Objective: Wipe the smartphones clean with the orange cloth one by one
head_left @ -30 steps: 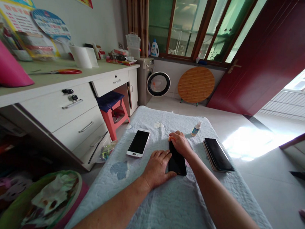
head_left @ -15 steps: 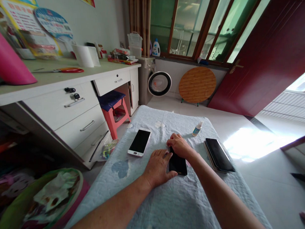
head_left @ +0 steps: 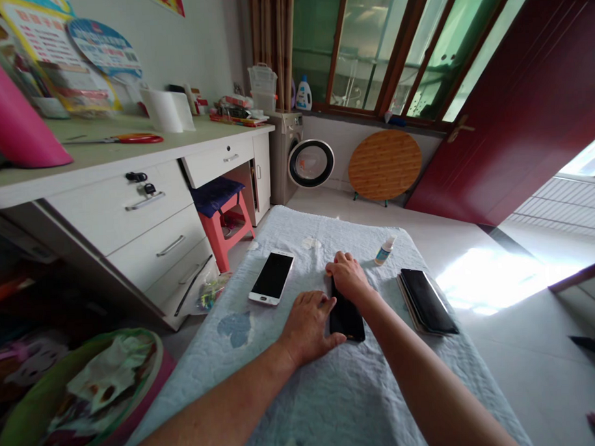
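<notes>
A black smartphone lies flat on the pale blue quilted cover. My left hand steadies it along its left edge, thumb at the near corner and fingers by the side. Over the far end of the phone is my right hand, its fingers curled down against it. Whatever those fingers may pinch is hidden beneath them. To the left, a white-framed phone rests with its dark screen up. On the right are a small spray bottle, standing, and a dark phone on top of a pale flat thing.
The quilted cover drapes the surface under my hands. At left stand a white desk, a pink stool and a bin with waste in it. Behind are a washing machine with its door ajar and a round wooden tabletop.
My right hand has shifted slightly away from me, toward the phone's far end. My left hand and the phone have stayed in place.
</notes>
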Demonstrator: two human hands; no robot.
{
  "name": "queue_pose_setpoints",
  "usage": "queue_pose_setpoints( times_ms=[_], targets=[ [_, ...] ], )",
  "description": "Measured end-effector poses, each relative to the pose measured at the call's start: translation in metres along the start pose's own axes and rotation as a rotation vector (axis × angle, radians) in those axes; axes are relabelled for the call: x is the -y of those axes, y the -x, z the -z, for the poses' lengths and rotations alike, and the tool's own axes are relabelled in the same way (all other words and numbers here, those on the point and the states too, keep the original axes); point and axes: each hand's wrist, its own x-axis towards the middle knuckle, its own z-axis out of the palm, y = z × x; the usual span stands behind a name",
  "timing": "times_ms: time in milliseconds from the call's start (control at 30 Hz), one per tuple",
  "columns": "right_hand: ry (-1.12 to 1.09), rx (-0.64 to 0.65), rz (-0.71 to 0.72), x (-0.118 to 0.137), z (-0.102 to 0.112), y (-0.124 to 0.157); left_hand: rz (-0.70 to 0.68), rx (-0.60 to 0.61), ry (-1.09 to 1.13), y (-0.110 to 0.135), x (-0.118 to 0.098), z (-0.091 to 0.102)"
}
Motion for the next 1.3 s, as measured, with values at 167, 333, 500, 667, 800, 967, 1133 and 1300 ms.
queue_pose_setpoints(
  times_ms=[167,333,500,667,800,967,1133,1300],
  targets=[
    [0.003,0.003,0.014,0.0,0.0,0.002,-0.003,0.001,-0.007,0.0,0.0,0.0],
    [-0.03,0.053,0.082,0.003,0.001,0.014,0.005,-0.022,0.019,0.0,0.001,-0.005],
    [-0.119,0.057,0.111,0.007,0.002,0.03,0.038,-0.104,0.077,0.001,0.006,-0.016],
    [-0.159,0.064,0.123,0.015,0.001,0.049,0.045,-0.179,0.096,0.002,0.007,-0.023],
    [-0.179,0.084,0.125,0.022,-0.001,0.064,0.056,-0.172,0.085,0.002,0.006,-0.022],
    [-0.206,0.023,0.128,0.031,-0.002,0.083,0.054,-0.175,0.066,0.002,0.004,-0.021],
    [-0.246,0.036,0.16,0.035,-0.002,0.094,0.048,-0.197,0.057,0.001,0.003,-0.021],
    [-0.249,0.08,0.173,0.032,0.002,0.093,-0.006,-0.181,0.047,0.001,0.004,-0.019]
  ],
)
